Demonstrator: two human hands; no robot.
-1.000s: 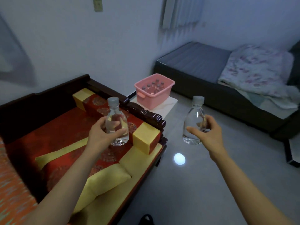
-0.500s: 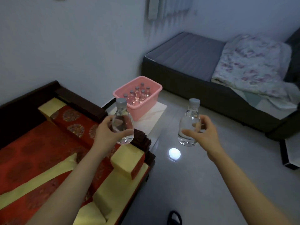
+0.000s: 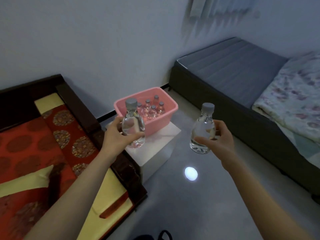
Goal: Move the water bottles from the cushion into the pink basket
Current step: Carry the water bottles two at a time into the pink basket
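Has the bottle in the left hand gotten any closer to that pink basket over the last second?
Yes. The bottle in the left hand was over the red cushion; now it overlaps the pink basket beyond the wooden armrest.

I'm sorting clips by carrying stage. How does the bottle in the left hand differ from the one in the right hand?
The left bottle appears in front of the pink basket and white stand; the right bottle hangs over bare floor. The left hand wraps the left bottle from its left side; the right hand grips the right bottle from its right side. Both are upright, clear, grey-capped and held off the cushion.
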